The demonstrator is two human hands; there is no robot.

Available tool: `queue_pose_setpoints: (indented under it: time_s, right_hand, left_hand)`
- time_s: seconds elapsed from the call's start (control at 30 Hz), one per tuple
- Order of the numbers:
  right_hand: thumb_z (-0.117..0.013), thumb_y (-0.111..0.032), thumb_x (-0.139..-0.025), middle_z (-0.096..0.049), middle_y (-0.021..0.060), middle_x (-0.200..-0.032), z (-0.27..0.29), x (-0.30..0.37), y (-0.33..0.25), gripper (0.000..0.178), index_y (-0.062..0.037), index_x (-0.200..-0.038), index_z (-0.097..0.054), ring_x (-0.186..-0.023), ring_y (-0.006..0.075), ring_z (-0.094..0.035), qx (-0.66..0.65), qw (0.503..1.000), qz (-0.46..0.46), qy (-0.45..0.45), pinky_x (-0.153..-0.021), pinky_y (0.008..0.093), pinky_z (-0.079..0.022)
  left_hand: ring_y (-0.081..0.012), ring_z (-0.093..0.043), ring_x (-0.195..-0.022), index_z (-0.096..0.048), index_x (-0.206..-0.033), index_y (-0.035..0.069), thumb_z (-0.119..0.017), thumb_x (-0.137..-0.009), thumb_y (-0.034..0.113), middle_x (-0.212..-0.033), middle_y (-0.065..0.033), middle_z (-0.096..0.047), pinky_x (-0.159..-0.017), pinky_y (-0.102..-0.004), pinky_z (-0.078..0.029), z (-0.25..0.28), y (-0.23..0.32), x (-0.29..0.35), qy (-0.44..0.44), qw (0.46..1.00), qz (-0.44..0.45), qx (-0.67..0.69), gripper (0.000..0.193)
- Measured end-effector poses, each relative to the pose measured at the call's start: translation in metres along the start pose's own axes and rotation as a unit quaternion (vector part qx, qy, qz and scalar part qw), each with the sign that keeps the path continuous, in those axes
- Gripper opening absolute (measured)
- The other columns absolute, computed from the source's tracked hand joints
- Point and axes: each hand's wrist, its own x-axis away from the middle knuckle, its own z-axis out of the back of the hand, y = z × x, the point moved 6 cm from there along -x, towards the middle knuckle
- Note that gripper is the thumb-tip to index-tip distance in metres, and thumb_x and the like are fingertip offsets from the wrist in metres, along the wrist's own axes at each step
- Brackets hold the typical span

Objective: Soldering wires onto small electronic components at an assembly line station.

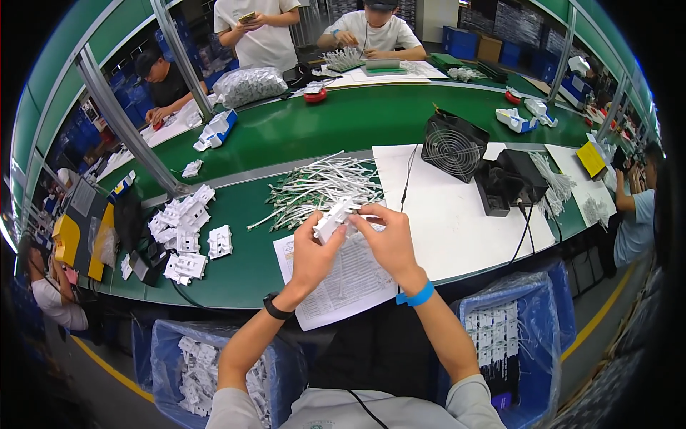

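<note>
Housing gripped between left hand and right hand above bench

The white plastic housing is held up over the bench near the middle of its near edge. The left hand is closed on the piece's left side, thumb against it; the right hand pinches the other side between thumb and fingers. A black band circles the left wrist, a blue one the right.

Under the hands lies a printed sheet, its lower part hanging over the near edge. Beyond the housing, toward the bench's far edge, spreads a loose heap of white wires with small green parts among them. Toward the left end sits a pile of similar white pieces, with one single piece just beside it. A white board covers the bench right of the sheet; a black fan stands at its far edge, with a black device to the right.

Below the near edge are two lined blue bins, the left one and the right one, both containing white pieces.
</note>
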Motion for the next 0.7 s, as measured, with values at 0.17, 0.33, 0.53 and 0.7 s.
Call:
queue_pose_setpoints:
  time_s: [0.17,0.33,0.53,0.7]
  right_hand:
    - [-0.078,-0.011,-0.089,-0.076,0.0121,-0.093,0.009,-0.007,0.019,0.024,0.0076,-0.103,-0.076,-0.086,0.0175,-0.072,-0.153,0.972,-0.125,-0.127,-0.08,0.0279,-0.056]
    - [-0.079,-0.009,-0.086,-0.076,0.0098,-0.091,0.027,-0.008,0.023,0.019,0.0059,-0.098,-0.076,-0.088,0.0152,-0.07,-0.173,0.954,-0.183,-0.16,-0.083,0.0286,-0.055]
    - [-0.077,-0.01,-0.089,-0.073,0.0053,-0.087,0.048,-0.004,0.014,0.016,0.0044,-0.096,-0.075,-0.084,0.0107,-0.065,-0.081,0.967,-0.125,-0.206,-0.078,0.0268,-0.052]
    - [-0.074,-0.012,-0.091,-0.073,0.0073,-0.09,0.056,0.003,0.017,0.018,0.0043,-0.098,-0.074,-0.085,0.0128,-0.066,-0.072,0.97,-0.109,-0.203,-0.077,0.0291,-0.054]
  left_hand:
    - [-0.0061,-0.063,-0.081,-0.062,-0.099,0.002,-0.075,-0.092,0.01,-0.093,-0.0027,-0.07,-0.071,-0.0214,-0.049,0.01,-0.023,-0.009,-0.043,0.996,0.071,0.043,0.017]
    - [-0.0123,-0.067,-0.098,-0.055,-0.122,0.0,-0.077,-0.09,0.009,-0.11,-0.0105,-0.07,-0.081,-0.0256,-0.054,-0.005,-0.025,-0.008,-0.12,0.972,0.14,0.144,0.04]
    - [-0.0146,-0.067,-0.103,-0.061,-0.128,-0.001,-0.079,-0.09,0.01,-0.115,-0.0115,-0.071,-0.09,-0.0278,-0.053,-0.024,-0.01,-0.022,-0.256,0.959,0.106,0.051,0.044]
    - [-0.0118,-0.067,-0.1,-0.067,-0.13,0.0,-0.073,-0.091,0.012,-0.112,-0.0107,-0.072,-0.09,-0.0257,-0.052,-0.054,-0.01,-0.029,-0.289,0.955,0.064,-0.031,0.041]
